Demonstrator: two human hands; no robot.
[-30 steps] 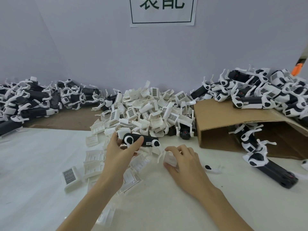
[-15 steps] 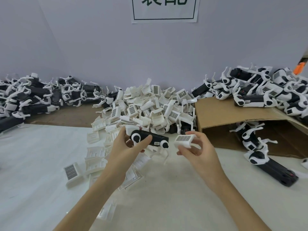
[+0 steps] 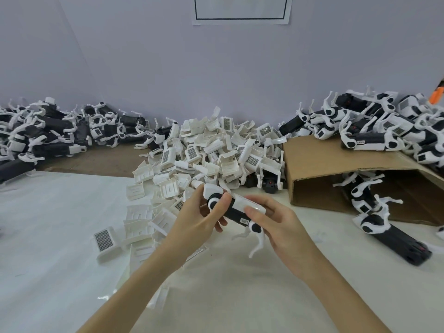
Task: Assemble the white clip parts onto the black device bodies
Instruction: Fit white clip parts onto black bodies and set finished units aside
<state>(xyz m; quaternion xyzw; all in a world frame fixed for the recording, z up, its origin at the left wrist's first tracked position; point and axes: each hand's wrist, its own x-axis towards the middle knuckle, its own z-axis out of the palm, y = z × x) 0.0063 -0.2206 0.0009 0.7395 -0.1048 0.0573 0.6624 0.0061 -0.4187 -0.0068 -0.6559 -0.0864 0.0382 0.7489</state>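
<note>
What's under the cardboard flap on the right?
Under the cardboard flap, a heap of black device bodies with white clips spills onto the table. Anything deeper inside is hidden in shadow.

Single head-worn wide-angle view, looking forward and down, close over the white table (image 3: pixel 48 236), wall (image 3: pixel 216 68) across frame top.

You can't read the paper sign (image 3: pixel 241 10) on the wall: its characters are cut off. The small label (image 3: pixel 244 221) on the black device body (image 3: pixel 236 215) is too blurred.
</note>
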